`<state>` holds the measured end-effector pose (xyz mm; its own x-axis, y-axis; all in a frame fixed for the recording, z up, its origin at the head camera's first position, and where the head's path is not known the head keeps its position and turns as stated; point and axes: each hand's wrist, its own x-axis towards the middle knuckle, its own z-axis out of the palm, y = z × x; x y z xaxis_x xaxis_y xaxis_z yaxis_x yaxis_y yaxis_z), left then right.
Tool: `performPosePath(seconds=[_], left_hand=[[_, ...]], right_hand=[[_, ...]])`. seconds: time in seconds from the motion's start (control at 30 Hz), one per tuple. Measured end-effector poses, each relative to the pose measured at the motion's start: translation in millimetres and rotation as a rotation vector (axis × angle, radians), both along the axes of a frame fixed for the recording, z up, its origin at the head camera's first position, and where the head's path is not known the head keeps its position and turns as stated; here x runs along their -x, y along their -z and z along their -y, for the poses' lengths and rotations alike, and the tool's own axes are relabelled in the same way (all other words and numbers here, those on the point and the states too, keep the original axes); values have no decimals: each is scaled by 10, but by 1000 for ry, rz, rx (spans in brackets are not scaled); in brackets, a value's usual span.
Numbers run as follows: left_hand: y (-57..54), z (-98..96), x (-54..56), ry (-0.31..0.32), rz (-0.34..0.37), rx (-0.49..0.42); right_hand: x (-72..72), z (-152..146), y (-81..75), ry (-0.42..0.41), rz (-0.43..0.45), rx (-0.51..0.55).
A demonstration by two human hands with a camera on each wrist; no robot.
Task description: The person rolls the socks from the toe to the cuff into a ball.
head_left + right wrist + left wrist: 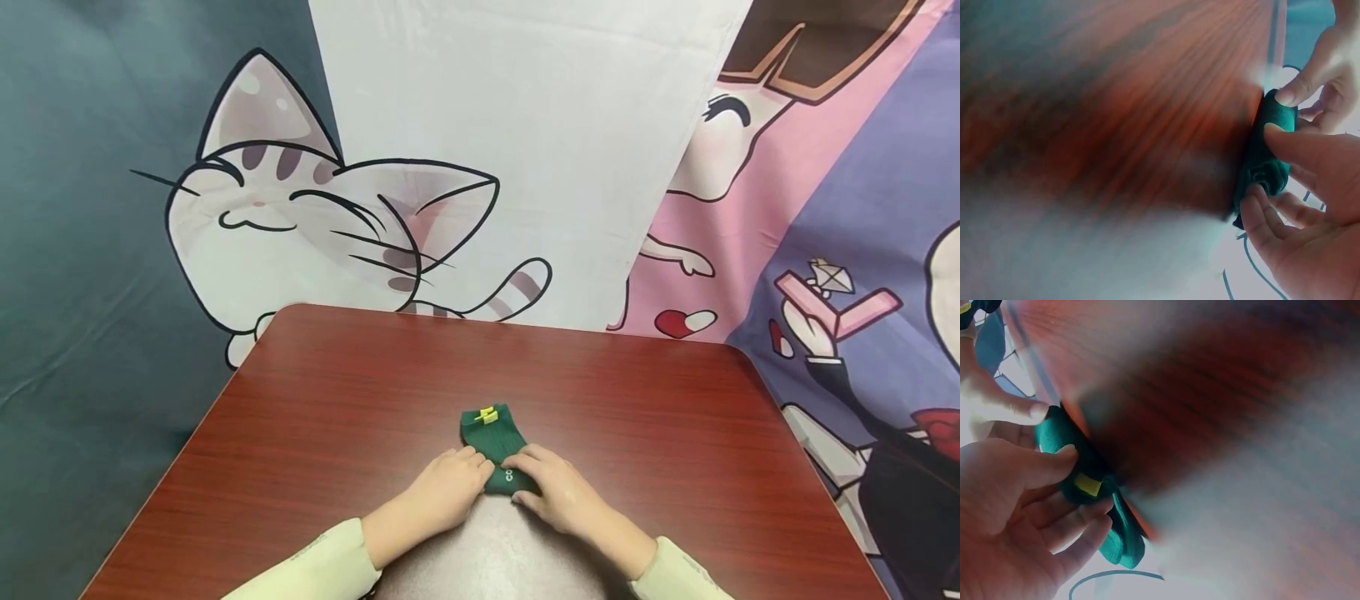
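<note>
A dark green pair of socks (497,442) lies on the table, its near end rolled up and its flat part stretching away from me. White lettering shows on the roll, and a yellow tag (487,414) sits near the far end. My left hand (450,490) grips the left end of the roll, thumb on the near side and fingers over the top. At the other end my right hand (562,492) holds it the same way. In the right wrist view, the coiled layers of the roll (1266,172) show between the right thumb and fingers.
The reddish-brown wooden table (360,375) has rounded far corners. Behind it hangs a cloth backdrop (525,100) printed with a cartoon cat and other figures. Pale yellow-green sleeves (322,567) cover both forearms.
</note>
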<state>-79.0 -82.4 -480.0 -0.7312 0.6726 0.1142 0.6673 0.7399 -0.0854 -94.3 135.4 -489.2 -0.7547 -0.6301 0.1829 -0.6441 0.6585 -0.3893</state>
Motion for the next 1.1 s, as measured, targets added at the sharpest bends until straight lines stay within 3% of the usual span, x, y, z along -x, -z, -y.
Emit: performPosePath(seconds=[0.6,1.1], left_hand=[[-64,25,75,-34,153,-99],[-92,75,143,-108,327,-208]], right_hand=[[-20,10,18,-41,-132,-96],[-62,47,79,-61,-305,-59]])
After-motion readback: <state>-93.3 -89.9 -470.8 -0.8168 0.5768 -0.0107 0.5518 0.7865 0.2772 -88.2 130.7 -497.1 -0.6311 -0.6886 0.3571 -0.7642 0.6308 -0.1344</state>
